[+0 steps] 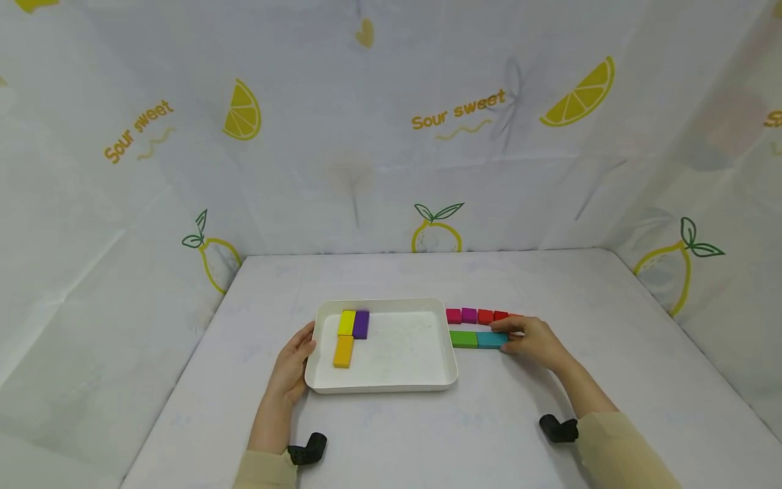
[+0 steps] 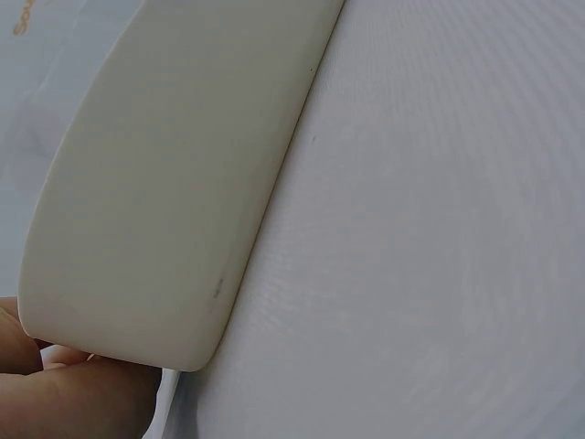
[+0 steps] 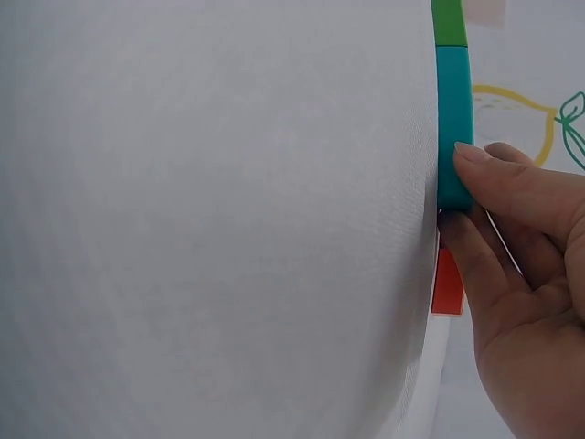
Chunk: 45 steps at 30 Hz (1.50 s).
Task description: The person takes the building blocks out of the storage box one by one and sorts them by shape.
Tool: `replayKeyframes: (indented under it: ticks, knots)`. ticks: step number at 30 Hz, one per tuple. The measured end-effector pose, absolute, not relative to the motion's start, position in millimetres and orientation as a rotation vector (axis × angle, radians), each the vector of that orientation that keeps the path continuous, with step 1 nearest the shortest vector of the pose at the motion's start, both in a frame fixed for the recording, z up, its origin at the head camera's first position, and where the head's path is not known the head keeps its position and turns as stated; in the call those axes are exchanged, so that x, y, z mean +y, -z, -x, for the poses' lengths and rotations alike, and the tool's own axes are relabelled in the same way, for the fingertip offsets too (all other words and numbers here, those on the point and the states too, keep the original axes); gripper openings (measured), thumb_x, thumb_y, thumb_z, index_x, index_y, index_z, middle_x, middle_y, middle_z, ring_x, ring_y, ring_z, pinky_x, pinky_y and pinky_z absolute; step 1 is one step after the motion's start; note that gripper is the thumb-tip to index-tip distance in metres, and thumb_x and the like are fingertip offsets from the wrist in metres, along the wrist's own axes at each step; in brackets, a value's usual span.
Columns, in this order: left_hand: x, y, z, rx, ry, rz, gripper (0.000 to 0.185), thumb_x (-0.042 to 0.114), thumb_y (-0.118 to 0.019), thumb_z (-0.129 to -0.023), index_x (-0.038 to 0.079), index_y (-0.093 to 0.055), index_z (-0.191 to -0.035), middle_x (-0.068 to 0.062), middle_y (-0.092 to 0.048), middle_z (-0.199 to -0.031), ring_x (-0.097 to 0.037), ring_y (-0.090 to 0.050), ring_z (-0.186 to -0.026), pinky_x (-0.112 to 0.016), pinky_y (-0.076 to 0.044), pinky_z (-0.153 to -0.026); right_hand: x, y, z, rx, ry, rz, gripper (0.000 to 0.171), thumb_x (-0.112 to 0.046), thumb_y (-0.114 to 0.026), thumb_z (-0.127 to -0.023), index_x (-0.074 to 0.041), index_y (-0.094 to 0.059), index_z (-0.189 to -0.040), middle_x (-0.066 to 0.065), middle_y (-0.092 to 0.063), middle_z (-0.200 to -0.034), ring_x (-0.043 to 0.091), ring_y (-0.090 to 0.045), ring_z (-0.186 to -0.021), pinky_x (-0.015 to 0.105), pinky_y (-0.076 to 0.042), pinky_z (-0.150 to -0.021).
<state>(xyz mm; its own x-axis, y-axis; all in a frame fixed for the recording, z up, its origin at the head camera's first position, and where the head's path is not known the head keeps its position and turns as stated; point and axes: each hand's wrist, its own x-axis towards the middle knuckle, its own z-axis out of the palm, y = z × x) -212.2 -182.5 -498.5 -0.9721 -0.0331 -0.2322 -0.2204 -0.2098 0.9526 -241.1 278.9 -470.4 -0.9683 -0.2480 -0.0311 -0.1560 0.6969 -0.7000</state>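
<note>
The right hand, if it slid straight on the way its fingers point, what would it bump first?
The right hand already pinches the teal block. Straight on, probably the green block touching it, then the white tray.

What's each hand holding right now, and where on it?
The right hand pinches the teal block at its right end, thumb and fingers on opposite sides. The left hand rests against the white tray at its left rim.

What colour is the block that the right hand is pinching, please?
Teal block, seen best in the right wrist view.
</note>
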Motion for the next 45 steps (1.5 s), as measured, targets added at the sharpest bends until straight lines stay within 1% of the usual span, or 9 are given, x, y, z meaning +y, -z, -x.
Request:
replayKeyframes:
  ticks: [12,17,22,26,29,34,37,41,45]
  knots:
    - [-183.2,499.8,212.4,1.863,-2.360,0.294,0.052,0.005,-0.038,-0.105,0.006,-0.026,-0.156,-0.012,-0.021,-0.166,-0.025,-0.022,-0.154,-0.040,-0.022,-0.126,273.9,466.6,237.7,2.803,1.158,0.279,0.042,-0.005,-0.073,-0.084,-0.007,-0.067,-0.126,0.018,-0.068,-0.127,0.041,-0.058,-0.124,0.050,-0.053,-0.101]
    - [-184.2,500.0,212.4,1.869,-2.364,0.281,0.053,0.005,-0.039,-0.105,0.005,-0.026,-0.156,-0.014,-0.020,-0.166,-0.028,-0.022,-0.153,-0.038,-0.024,-0.125,269.0,461.4,239.3,2.860,1.203,0.263,0.042,-0.009,-0.073,-0.086,-0.007,-0.066,-0.127,0.017,-0.068,-0.129,0.038,-0.061,-0.124,0.050,-0.053,-0.101]
    - [-184.3,500.2,213.5,1.871,-2.363,0.287,0.052,0.006,-0.039,-0.105,0.006,-0.026,-0.156,-0.013,-0.020,-0.166,-0.027,-0.021,-0.154,-0.038,-0.023,-0.125,252.0,451.7,239.8,2.835,1.314,0.257,0.044,-0.014,-0.072,-0.089,-0.009,-0.063,-0.132,0.015,-0.065,-0.133,0.036,-0.060,-0.125,0.045,-0.056,-0.098]
    - [-183.9,500.4,214.5,1.866,-2.366,0.285,0.052,0.006,-0.038,-0.105,0.006,-0.025,-0.156,-0.013,-0.020,-0.166,-0.026,-0.022,-0.154,-0.041,-0.022,-0.125,226.8,443.8,236.7,2.793,1.409,0.290,0.046,-0.016,-0.074,-0.088,-0.009,-0.063,-0.131,0.014,-0.065,-0.134,0.037,-0.060,-0.125,0.042,-0.057,-0.096]
    - [-184.2,500.3,214.9,1.858,-2.369,0.283,0.052,0.005,-0.037,-0.105,0.006,-0.025,-0.156,-0.012,-0.020,-0.166,-0.025,-0.022,-0.154,-0.041,-0.022,-0.125,202.8,440.7,234.9,2.731,1.503,0.321,0.047,-0.013,-0.076,-0.086,-0.008,-0.064,-0.130,0.014,-0.065,-0.134,0.037,-0.060,-0.126,0.043,-0.055,-0.099]
    - [-185.3,498.5,215.2,1.848,-2.374,0.279,0.052,0.004,-0.036,-0.105,0.006,-0.025,-0.156,-0.011,-0.019,-0.167,-0.024,-0.020,-0.154,-0.040,-0.021,-0.125,153.3,442.8,234.3,2.640,1.633,0.357,0.049,-0.011,-0.079,-0.082,-0.010,-0.065,-0.129,0.012,-0.067,-0.131,0.035,-0.060,-0.126,0.045,-0.052,-0.102]
    - [-185.7,498.6,215.2,1.852,-2.371,0.274,0.053,0.005,-0.036,-0.105,0.006,-0.024,-0.157,-0.011,-0.019,-0.167,-0.024,-0.021,-0.154,-0.040,-0.021,-0.125,120.6,446.9,232.7,2.603,1.666,0.455,0.049,-0.008,-0.080,-0.080,-0.006,-0.066,-0.127,0.014,-0.068,-0.129,0.035,-0.061,-0.124,0.044,-0.051,-0.103]
    - [-185.5,499.1,214.1,1.857,-2.367,0.262,0.053,0.005,-0.037,-0.105,0.006,-0.024,-0.157,-0.012,-0.019,-0.166,-0.026,-0.020,-0.154,-0.041,-0.020,-0.125,81.0,453.9,228.4,2.522,1.675,0.576,0.049,-0.003,-0.080,-0.079,0.000,-0.066,-0.125,0.017,-0.068,-0.127,0.035,-0.063,-0.122,0.041,-0.051,-0.104]
    - [-185.1,499.3,212.9,1.857,-2.371,0.256,0.053,0.005,-0.038,-0.105,0.005,-0.023,-0.157,-0.014,-0.018,-0.166,-0.028,-0.019,-0.154,-0.042,-0.019,-0.126,49.4,460.0,225.9,2.476,1.622,0.661,0.049,-0.002,-0.081,-0.078,0.002,-0.065,-0.124,0.016,-0.068,-0.127,0.031,-0.062,-0.122,0.038,-0.051,-0.104]
